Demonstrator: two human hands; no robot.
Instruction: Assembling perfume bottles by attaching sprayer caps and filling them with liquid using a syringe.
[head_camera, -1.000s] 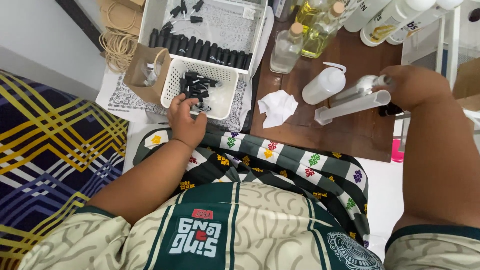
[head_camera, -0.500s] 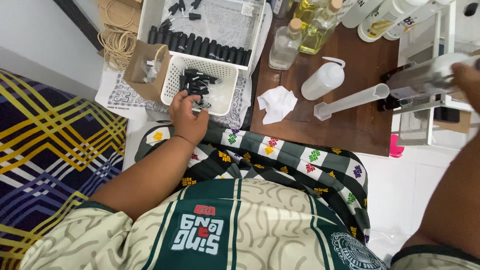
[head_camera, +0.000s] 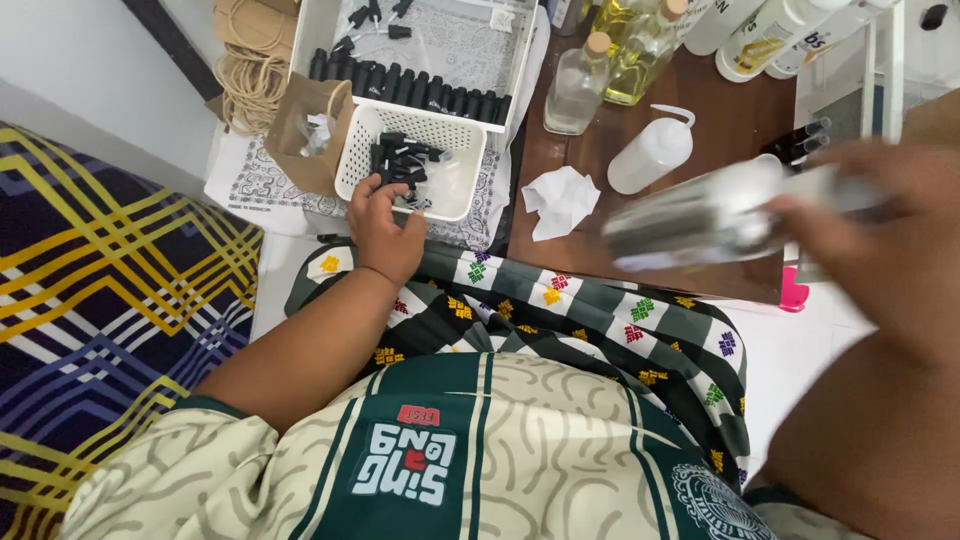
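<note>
Left hand (head_camera: 383, 222) dips curled fingers into the white slotted plastic basket (head_camera: 455, 175) of small black caps (head_camera: 400, 160).
Our right hand (head_camera: 880, 215) grips a blurred clear glass tube (head_camera: 700, 215) above the brown wooden table (head_camera: 740, 120).

The small basket (head_camera: 455, 170) holds loose caps (head_camera: 405, 165). Behind the basket lies a tray (head_camera: 440, 50); left of it stands a paper bag (head_camera: 305, 125); right of it a crumpled tissue (head_camera: 560, 200), then a squeeze bottle (head_camera: 650, 155), on the table (head_camera: 730, 125).
</note>
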